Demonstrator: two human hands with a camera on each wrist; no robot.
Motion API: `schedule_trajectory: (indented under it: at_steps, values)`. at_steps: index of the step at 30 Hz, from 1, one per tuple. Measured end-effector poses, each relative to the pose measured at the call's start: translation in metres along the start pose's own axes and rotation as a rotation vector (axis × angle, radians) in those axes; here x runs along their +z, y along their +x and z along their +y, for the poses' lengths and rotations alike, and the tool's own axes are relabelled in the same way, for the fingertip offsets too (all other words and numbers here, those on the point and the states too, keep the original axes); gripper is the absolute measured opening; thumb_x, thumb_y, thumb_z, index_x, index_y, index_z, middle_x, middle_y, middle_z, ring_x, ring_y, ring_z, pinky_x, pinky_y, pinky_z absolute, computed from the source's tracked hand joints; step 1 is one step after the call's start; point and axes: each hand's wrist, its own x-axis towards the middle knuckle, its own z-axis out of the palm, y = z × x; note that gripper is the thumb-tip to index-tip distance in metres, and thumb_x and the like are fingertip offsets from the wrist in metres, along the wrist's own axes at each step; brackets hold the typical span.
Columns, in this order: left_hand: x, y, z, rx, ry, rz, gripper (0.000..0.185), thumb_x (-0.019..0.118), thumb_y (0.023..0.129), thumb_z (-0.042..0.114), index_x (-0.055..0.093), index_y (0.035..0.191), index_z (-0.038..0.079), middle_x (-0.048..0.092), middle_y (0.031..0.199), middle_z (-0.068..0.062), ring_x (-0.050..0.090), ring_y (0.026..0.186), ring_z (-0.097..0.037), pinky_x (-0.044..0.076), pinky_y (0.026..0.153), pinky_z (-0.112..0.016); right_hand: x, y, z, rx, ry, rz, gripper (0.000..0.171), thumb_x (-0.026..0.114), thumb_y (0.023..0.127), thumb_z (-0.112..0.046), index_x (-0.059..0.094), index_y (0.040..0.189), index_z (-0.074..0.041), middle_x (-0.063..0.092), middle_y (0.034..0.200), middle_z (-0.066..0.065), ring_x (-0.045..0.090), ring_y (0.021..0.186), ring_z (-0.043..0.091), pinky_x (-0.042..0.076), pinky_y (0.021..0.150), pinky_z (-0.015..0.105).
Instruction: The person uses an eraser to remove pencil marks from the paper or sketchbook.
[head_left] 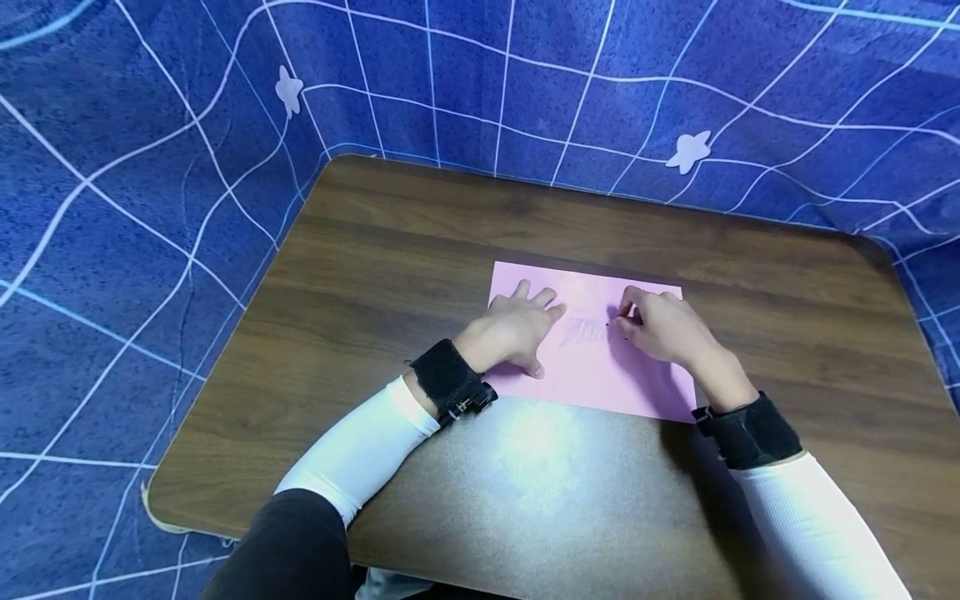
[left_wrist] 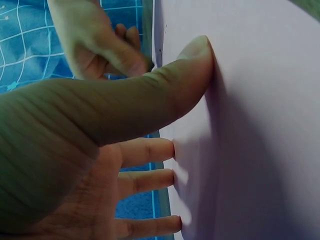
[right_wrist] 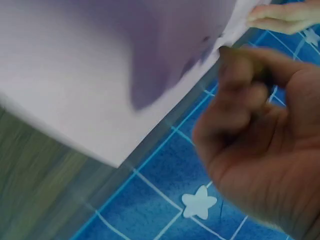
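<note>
A sheet of pink paper [head_left: 585,387] lies on the wooden table. Faint greyish pencil-like strokes [head_left: 585,331] run across its middle. On the left part of the sheet my left hand [head_left: 517,325] rests with fingers spread and thumb apart. Fingertips [left_wrist: 167,150] press on the paper in the left wrist view. My right hand [head_left: 663,325] is over the right part, fingers curled, pinching a small dark-tipped piece [right_wrist: 224,50] mostly hidden by the fingers; I cannot tell its kind. Tiny dark crumbs [right_wrist: 206,39] lie on the paper near those fingertips.
The brown wooden table [head_left: 405,250] stretches around the sheet on all sides. Behind and to the left hangs a blue curtain [head_left: 465,92] with white lines and star shapes. Black straps [head_left: 753,429] sit around both wrists, above white sleeves.
</note>
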Motion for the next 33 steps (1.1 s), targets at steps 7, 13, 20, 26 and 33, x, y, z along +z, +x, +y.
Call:
schedule_trajectory:
  at_steps: [7, 13, 20, 26, 33]
  values:
    - [0.001, 0.0, 0.0, 0.011, 0.007, 0.008, 0.111, 0.085, 0.076, 0.056, 0.026, 0.164, 0.025, 0.021, 0.168, 0.001, 0.029, 0.141, -0.03, 0.056, 0.091, -0.045, 0.014, 0.007, 0.0, -0.097, 0.186, -0.086, 0.009, 0.072, 0.095, -0.016, 0.065, 0.099, -0.014, 0.073, 0.085, 0.001, 0.06, 0.076, 0.013, 0.044, 0.074, 0.032]
    - [0.001, 0.0, -0.001, 0.004, 0.012, -0.002, 0.11, 0.084, 0.077, 0.056, 0.024, 0.164, 0.026, 0.019, 0.169, 0.002, 0.028, 0.141, -0.029, 0.056, 0.089, -0.043, 0.01, 0.004, 0.01, -0.038, 0.195, -0.055, 0.008, 0.072, 0.093, -0.015, 0.065, 0.095, -0.014, 0.075, 0.092, 0.008, 0.062, 0.08, 0.019, 0.044, 0.073, 0.032]
    - [0.0, 0.0, -0.002, -0.002, 0.007, -0.013, 0.111, 0.084, 0.077, 0.057, 0.022, 0.164, 0.026, 0.018, 0.169, 0.002, 0.029, 0.14, -0.028, 0.056, 0.088, -0.042, 0.004, -0.002, 0.027, 0.014, 0.089, 0.042, 0.01, 0.073, 0.089, -0.014, 0.063, 0.09, -0.011, 0.074, 0.086, 0.008, 0.063, 0.079, 0.024, 0.044, 0.07, 0.035]
    - [0.0, 0.0, -0.003, -0.003, 0.009, -0.012, 0.112, 0.084, 0.076, 0.058, 0.023, 0.164, 0.026, 0.019, 0.169, 0.001, 0.029, 0.14, -0.029, 0.056, 0.089, -0.044, -0.002, 0.0, 0.016, -0.064, -0.003, 0.019, 0.01, 0.07, 0.093, -0.017, 0.064, 0.097, -0.009, 0.068, 0.077, 0.005, 0.058, 0.067, 0.02, 0.044, 0.061, 0.035]
    - [0.001, 0.0, -0.001, 0.005, 0.012, -0.011, 0.112, 0.084, 0.076, 0.058, 0.024, 0.164, 0.026, 0.019, 0.169, 0.002, 0.026, 0.145, -0.031, 0.054, 0.096, -0.048, 0.013, 0.009, -0.011, -0.221, 0.116, -0.072, 0.011, 0.071, 0.095, -0.016, 0.065, 0.104, -0.015, 0.064, 0.074, -0.004, 0.053, 0.068, 0.014, 0.044, 0.069, 0.035]
